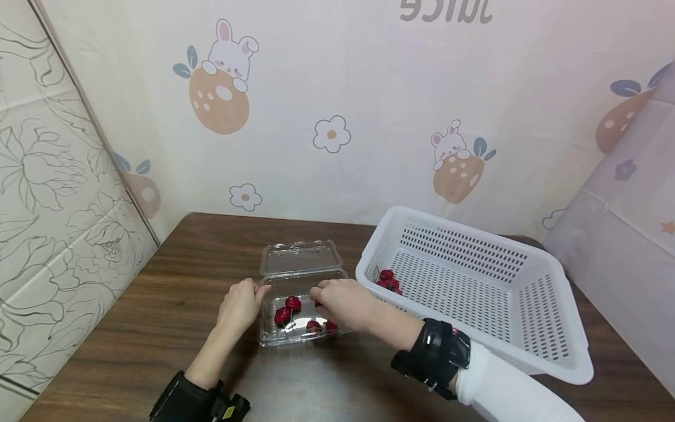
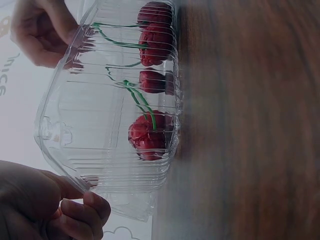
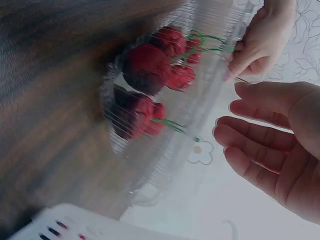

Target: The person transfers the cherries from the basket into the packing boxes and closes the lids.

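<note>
A clear plastic clamshell box (image 1: pixel 268 339) stands on the table with its lid (image 1: pixel 300 259) folded back. Inside lie several red cherries (image 1: pixel 282 316) with green stems, seen through the wall in the left wrist view as cherries (image 2: pixel 150 135). My left hand (image 1: pixel 241 305) pinches the box's left rim between thumb and curled fingers. Over the box's right side hovers my right hand (image 1: pixel 345 302). The right wrist view shows this right hand (image 3: pixel 280 145) with loosely bent, spread fingers and nothing between them, above the cherries (image 3: pixel 147 70).
A white perforated basket (image 1: pixel 474 231) stands right of the box, with a few cherries (image 1: pixel 387 275) in its left corner. My right forearm passes over its front edge. The brown wooden table (image 1: pixel 174 305) ends at a patterned curtain (image 1: pixel 337 70) behind.
</note>
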`<state>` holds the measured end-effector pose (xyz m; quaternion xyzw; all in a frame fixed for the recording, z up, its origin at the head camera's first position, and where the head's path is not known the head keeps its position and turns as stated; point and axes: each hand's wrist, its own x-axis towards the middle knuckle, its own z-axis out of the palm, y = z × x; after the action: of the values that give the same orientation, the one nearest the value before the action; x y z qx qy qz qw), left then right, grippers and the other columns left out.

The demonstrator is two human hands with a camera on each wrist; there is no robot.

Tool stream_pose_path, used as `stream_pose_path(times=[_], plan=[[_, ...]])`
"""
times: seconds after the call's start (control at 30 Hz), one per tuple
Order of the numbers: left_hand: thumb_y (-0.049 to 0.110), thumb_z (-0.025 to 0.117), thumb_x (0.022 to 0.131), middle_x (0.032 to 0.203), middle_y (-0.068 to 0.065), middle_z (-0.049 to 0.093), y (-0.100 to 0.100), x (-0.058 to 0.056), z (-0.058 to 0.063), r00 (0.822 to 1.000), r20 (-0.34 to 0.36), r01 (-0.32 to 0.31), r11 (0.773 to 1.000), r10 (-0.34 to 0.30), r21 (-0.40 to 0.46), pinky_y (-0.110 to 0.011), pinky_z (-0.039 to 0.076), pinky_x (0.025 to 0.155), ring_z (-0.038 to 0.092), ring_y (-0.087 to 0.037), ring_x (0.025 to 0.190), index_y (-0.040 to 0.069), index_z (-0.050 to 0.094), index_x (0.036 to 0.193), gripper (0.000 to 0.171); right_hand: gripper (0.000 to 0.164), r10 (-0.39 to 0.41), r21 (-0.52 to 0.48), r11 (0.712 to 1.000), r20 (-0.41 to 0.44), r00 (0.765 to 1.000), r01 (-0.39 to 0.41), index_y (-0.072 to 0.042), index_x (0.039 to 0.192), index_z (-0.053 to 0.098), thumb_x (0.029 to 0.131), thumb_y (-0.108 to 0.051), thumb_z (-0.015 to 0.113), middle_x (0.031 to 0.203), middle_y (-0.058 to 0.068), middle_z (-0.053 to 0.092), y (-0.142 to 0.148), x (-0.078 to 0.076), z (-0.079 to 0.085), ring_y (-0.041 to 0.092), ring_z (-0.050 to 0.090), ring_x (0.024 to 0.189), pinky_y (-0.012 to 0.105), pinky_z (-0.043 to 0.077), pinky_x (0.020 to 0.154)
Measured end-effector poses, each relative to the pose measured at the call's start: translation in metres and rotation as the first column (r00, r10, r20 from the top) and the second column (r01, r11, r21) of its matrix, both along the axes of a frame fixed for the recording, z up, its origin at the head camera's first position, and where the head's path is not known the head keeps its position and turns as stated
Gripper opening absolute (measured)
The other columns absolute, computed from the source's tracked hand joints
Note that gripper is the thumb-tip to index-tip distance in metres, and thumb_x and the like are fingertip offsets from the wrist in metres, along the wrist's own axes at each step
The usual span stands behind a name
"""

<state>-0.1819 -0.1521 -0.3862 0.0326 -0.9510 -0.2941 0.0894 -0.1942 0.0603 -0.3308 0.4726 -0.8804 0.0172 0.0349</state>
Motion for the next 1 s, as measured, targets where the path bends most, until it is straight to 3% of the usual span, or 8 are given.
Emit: stream_pose_path(times=[0.33, 0.53, 0.67, 1.0], plan=[[0.025, 0.055, 0.088, 0.059, -0.002, 0.048, 0.001, -0.001, 0.002, 0.999, 0.046, 0.01, 1.0, -0.01, 0.003, -0.03, 0.035, 0.043, 0.045, -0.017, 0.05, 0.0, 0.056, 0.073, 0.029, 0.013, 0.018, -0.056, 0.998, 0.074, 0.997, -0.014, -0.012, 0.093, 0.063, 0.081, -0.018, 0.065, 0.082, -0.001, 0.062, 0.01, 0.008, 0.029, 0.006, 0.056, 0.067, 0.018, 0.046, 0.061], [0.024, 0.056, 0.087, 0.059, -0.003, 0.048, 0.0, -0.002, 0.001, 0.999, 0.039, 0.014, 1.0, -0.014, 0.003, -0.03, 0.035, 0.043, 0.044, -0.017, 0.05, 0.0, 0.055, 0.072, 0.028, 0.004, 0.037, -0.078, 0.996, 0.062, 0.997, -0.032, -0.012, 0.082, 0.063, 0.08, -0.015, 0.065, 0.073, -0.003, 0.061, 0.02, 0.011, 0.049, 0.004, 0.051, 0.058, 0.016, 0.043, 0.053], [0.023, 0.056, 0.087, 0.058, -0.003, 0.047, 0.0, -0.001, 0.002, 0.999, 0.035, 0.014, 1.0, -0.015, 0.005, -0.03, 0.034, 0.042, 0.043, -0.016, 0.049, 0.0, 0.055, 0.071, 0.028, 0.007, 0.038, -0.076, 0.996, 0.039, 0.999, -0.035, -0.013, 0.075, 0.059, 0.08, -0.013, 0.064, 0.067, -0.006, 0.055, 0.027, 0.009, 0.059, 0.003, 0.047, 0.056, 0.017, 0.039, 0.05], [0.023, 0.055, 0.088, 0.058, -0.003, 0.048, 0.0, 0.0, 0.002, 0.999, 0.031, 0.017, 1.0, -0.018, 0.009, -0.029, 0.034, 0.042, 0.044, -0.016, 0.049, -0.001, 0.055, 0.072, 0.029, 0.009, -0.016, -0.051, 0.999, 0.081, 0.997, 0.02, -0.012, 0.074, 0.059, 0.08, -0.008, 0.063, 0.064, -0.007, 0.052, 0.048, 0.002, 0.074, 0.003, 0.044, 0.053, 0.017, 0.038, 0.048]])
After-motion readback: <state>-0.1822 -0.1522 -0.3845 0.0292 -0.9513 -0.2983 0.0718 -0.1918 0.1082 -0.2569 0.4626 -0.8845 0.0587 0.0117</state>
